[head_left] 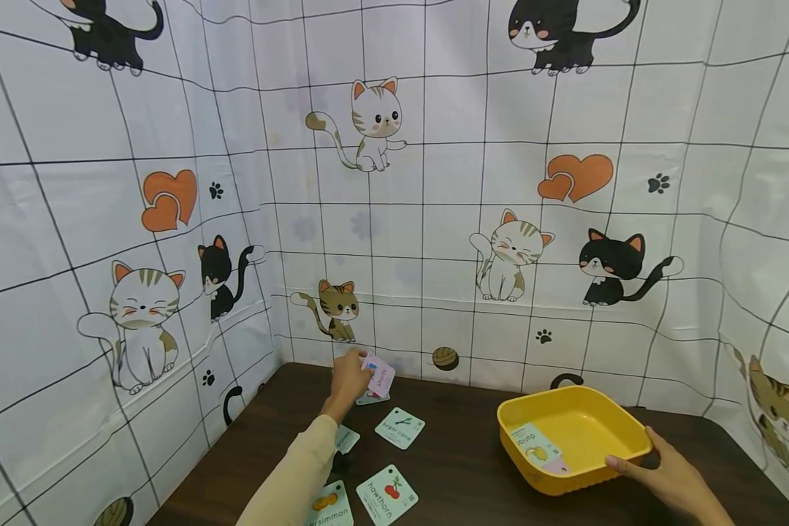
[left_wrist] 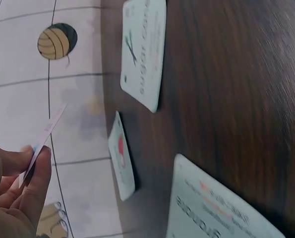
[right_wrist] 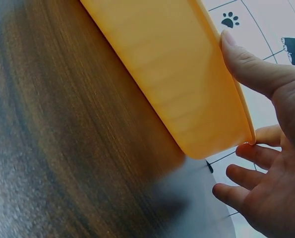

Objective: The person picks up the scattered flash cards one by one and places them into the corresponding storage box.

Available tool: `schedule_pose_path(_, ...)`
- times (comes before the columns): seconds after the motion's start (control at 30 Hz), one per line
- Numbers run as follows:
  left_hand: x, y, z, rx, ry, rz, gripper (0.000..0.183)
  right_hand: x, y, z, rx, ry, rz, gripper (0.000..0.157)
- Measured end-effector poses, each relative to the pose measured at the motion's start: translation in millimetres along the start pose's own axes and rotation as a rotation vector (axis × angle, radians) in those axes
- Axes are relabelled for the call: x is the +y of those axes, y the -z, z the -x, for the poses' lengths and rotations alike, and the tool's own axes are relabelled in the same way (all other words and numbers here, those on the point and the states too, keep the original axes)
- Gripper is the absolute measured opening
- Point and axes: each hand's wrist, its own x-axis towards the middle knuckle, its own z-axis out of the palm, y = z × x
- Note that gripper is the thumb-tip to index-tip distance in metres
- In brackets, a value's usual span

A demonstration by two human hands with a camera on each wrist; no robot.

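My left hand (head_left: 348, 381) pinches a small purple card (head_left: 383, 375) printed "shorts" between thumb and fingers, at the table's back edge. In the left wrist view the card (left_wrist: 47, 131) appears almost edge-on, raised over a pale green card with a red picture (left_wrist: 121, 158). At the right, my right hand (head_left: 673, 478) grips the near corner of a yellow plastic basin (head_left: 585, 416). The right wrist view shows the thumb along the basin's rim (right_wrist: 226, 64) and fingertips at its outer corner. Inside the basin lies a pale green card with a yellow picture (head_left: 534, 444), beside a purplish card (head_left: 557, 465).
Pale green cards lie on the dark wooden table (head_left: 460, 438): sugar cane (head_left: 400, 428), hawthorn (head_left: 387, 495), persimmon (head_left: 329, 508) and one partly behind the left forearm (head_left: 346, 439). A white cat-print curtain (head_left: 427, 219) hangs right behind the table.
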Motion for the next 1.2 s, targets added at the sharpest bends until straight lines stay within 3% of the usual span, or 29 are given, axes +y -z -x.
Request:
schedule_pose_path(0.33,24.1,-15.9,3.3,-0.055,-0.008,0.062,0.037,-0.7,2.4,1.6,-0.017,0.033,-0.019,0.128)
schedule_pose_path(0.53,36.7,-27.9,9.2,-0.074,-0.052,0.063,0.035,-0.4,1.9,1.1,-0.014,0.029,-0.019,0.129)
schedule_pose_path(1.2,96.7,-59.7,23.2,-0.12,-0.088,0.142,0.036,0.1,2.2,0.3,-0.008,0.021,-0.009,0.128)
